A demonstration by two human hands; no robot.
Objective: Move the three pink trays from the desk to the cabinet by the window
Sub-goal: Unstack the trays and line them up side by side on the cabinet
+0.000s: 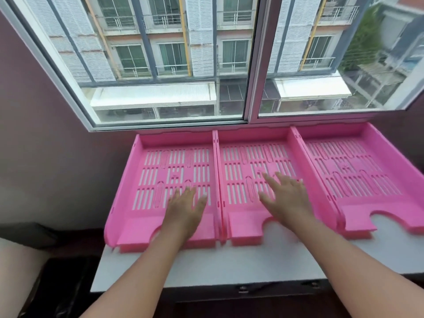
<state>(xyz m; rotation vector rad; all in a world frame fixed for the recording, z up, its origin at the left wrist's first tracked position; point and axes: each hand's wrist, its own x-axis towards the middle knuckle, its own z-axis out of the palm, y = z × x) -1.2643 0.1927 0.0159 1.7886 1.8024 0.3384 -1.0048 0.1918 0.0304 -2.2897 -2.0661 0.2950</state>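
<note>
Three pink slotted trays lie side by side on the white cabinet top (229, 265) under the window. The left tray (146, 171) has my left hand (185, 210) over its front part, fingers spread, palm down. Over the middle tray (238, 166) is my right hand (286, 198), also flat with fingers apart. The right tray (358, 166) sits untouched, its front edge angled slightly toward me. Neither hand grips anything; I cannot tell whether the palms touch the trays.
The window (250, 65) with its metal frame stands directly behind the trays. A purple wall (34, 134) is at left. Dark objects (52, 290) sit low at the bottom left beside the cabinet.
</note>
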